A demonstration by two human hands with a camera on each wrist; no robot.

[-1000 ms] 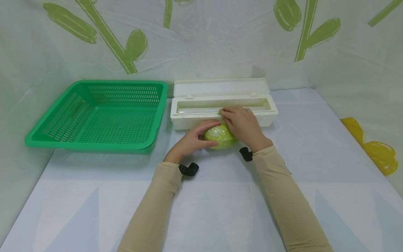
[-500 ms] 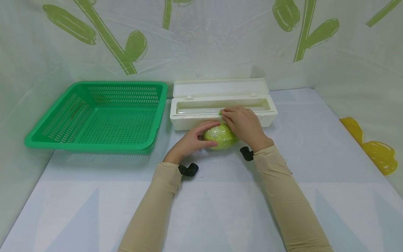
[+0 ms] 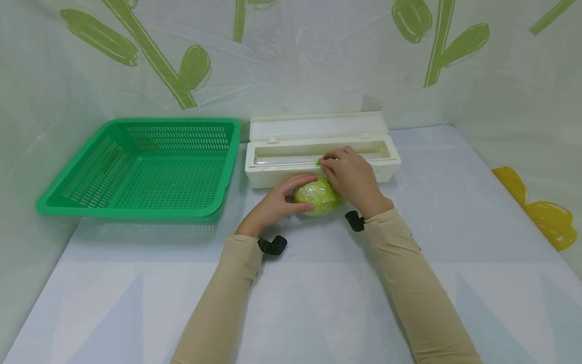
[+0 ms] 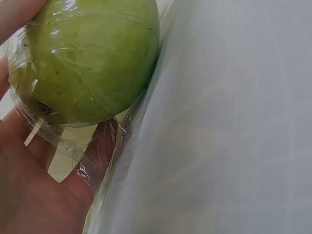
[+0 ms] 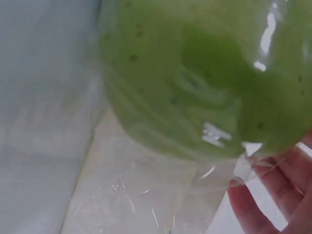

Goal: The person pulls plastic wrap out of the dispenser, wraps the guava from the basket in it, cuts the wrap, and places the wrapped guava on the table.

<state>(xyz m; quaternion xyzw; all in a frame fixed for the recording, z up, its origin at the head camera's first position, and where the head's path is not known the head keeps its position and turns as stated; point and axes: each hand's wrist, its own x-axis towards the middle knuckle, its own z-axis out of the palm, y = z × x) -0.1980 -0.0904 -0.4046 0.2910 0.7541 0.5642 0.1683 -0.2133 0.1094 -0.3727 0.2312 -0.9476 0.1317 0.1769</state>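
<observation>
A round green fruit (image 3: 320, 196) with dark specks, wrapped in clear cling film, sits on the table against the front of a white cling film dispenser (image 3: 277, 177). My left hand (image 3: 271, 205) holds it from the left, thumb on the near side and fingers on the far side. In the left wrist view, film (image 4: 87, 165) stretches from the fruit past the fingers. My right hand (image 3: 352, 177) reaches over the fruit's right side, its fingertips pinching a small bright green slider (image 3: 318, 162) on the dispenser's front edge. The right wrist view shows film (image 5: 146, 200) beneath the fruit.
The dispenser's lid (image 3: 318, 126) is raised at the back, and a pale roll (image 3: 282, 160) lies in its trough. A green plastic basket (image 3: 136, 213) with slotted sides stands to the left. A patterned sheet (image 3: 291, 65) hangs behind the table (image 3: 309, 303).
The right hand's knuckles have lifted slightly, its fingertips still at the green slider. The left hand and the fruit stay in place.
</observation>
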